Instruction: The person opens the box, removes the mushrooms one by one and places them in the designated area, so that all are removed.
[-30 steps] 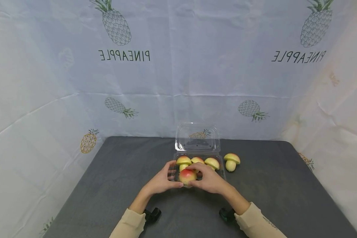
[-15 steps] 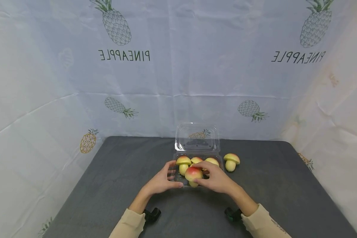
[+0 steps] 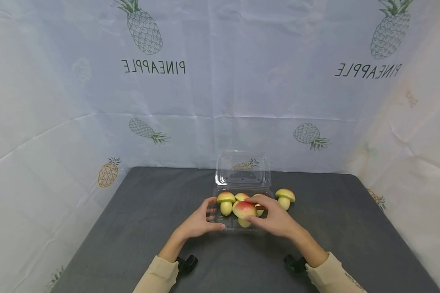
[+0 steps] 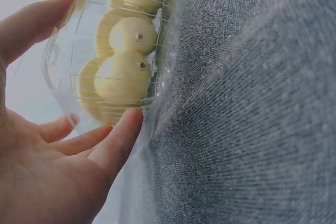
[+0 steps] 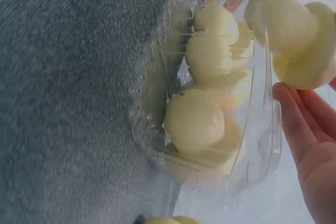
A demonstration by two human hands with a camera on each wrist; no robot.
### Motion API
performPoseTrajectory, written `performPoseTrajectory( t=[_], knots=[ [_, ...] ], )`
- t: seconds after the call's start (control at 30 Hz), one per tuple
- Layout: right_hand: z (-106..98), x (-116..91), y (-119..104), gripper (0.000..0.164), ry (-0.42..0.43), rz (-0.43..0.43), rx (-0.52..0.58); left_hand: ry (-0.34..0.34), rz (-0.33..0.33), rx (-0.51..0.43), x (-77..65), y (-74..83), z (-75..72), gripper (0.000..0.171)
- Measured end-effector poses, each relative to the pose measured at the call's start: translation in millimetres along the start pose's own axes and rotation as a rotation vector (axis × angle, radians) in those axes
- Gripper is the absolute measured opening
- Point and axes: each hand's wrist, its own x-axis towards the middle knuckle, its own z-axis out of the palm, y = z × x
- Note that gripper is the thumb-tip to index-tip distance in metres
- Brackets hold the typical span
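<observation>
My right hand (image 3: pixel 275 217) pinches a yellow mushroom (image 3: pixel 245 209) with a red-tinged cap, its stem pointing down over the front of an open clear plastic clamshell box (image 3: pixel 232 226). In the right wrist view this mushroom (image 5: pixel 286 24) is up at the box's rim, above the row inside. Several matching mushrooms (image 3: pixel 225 202) stand along the back of the box, partly hidden by the right hand. My left hand (image 3: pixel 196 223) holds the box at its left end, the thumb at the front rim and the fingers spread along the side wall (image 4: pixel 60 85).
One more mushroom (image 3: pixel 285 193) stands on the dark table (image 3: pixel 161 191), right of the box. The box's raised lid (image 3: pixel 223 173) leans back toward a white curtain (image 3: pixel 242 97) printed with pineapples. Dark camera straps (image 3: pixel 187 264) sit at both wrists.
My right hand has carried the mushroom rightward along the front of the box, from near the left thumb to right of the box's middle. The left hand has stayed on the box.
</observation>
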Motion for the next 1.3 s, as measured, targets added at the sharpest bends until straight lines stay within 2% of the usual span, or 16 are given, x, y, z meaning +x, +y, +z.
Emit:
performPoseTrajectory(
  t=[0.1,0.47,0.73,1.07,1.3],
  knots=[
    [-3,-2,0,0.047,0.027,0.006,0.002,-0.003,-0.002,-0.004,0.0,0.7,-0.6,0.098],
    [-12,-9,4,0.043,0.117,-0.059,-0.052,-0.005,0.002,-0.011,1.9,0.7,-2.5,0.098],
    [-22,-15,9,0.045,0.133,-0.109,-0.054,-0.006,0.002,-0.008,2.2,1.5,-2.2,0.096],
    [-33,-25,15,0.044,0.159,-0.07,-0.094,-0.007,0.001,-0.012,1.0,0.5,-2.2,0.096],
    [-40,-31,18,0.044,0.211,-0.056,-0.1,-0.012,0.001,-0.021,0.9,-1.4,-1.8,0.096]
  ],
)
